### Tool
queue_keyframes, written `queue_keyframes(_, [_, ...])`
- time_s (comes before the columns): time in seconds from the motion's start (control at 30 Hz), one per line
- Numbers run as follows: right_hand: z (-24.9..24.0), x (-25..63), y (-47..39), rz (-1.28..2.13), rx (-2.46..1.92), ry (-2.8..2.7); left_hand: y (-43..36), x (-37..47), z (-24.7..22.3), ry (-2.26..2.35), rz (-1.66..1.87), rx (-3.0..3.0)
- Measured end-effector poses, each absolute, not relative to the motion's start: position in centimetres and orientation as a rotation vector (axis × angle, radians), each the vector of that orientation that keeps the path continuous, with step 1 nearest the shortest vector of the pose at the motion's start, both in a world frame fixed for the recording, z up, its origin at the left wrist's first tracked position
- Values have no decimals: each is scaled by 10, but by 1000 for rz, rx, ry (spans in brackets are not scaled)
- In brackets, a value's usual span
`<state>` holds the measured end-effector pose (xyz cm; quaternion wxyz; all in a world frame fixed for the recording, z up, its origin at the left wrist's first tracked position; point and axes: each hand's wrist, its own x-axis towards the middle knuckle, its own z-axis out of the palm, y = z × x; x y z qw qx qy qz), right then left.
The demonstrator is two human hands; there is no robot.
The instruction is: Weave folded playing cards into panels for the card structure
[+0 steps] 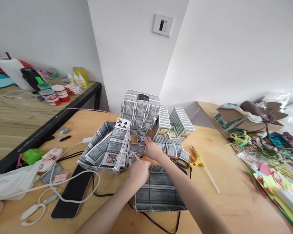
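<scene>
My right hand (153,150) reaches forward, its fingers pinched at the edge of a playing card (141,138) on the table. Close beside it, my left hand (140,172) is curled by the near box's back corner; what it grips is hidden. A shallow open box made of playing cards (158,188) lies under my forearms. Loose cards (171,150) are spread beyond my hands. To the left, a larger card-built box (95,143) holds card panels, one topped by a nine of clubs (123,123).
Behind stand a card-covered block (141,110) and card-pack stacks (182,122). A yellow glue gun (197,158) and black scissors (182,165) lie right. A phone (72,195) and white cable (70,175) lie left. Craft scraps (271,156) crowd the right edge.
</scene>
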<state>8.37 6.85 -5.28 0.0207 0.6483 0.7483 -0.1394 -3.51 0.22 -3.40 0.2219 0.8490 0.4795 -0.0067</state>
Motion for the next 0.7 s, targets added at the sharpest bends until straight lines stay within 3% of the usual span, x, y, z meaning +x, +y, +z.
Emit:
queue_keyframes(0.33, [-41,82,66,-386,1766,2376,5,-36,-34,1346,0,2303])
queue_keyframes(0.57, [-23,130,57,-380,1927,2422,31,-40,-36,1212,390,2137])
queue_keyframes(0.7, [-10,162,31,-636,2241,2576,35,-37,-37,1189,479,2097])
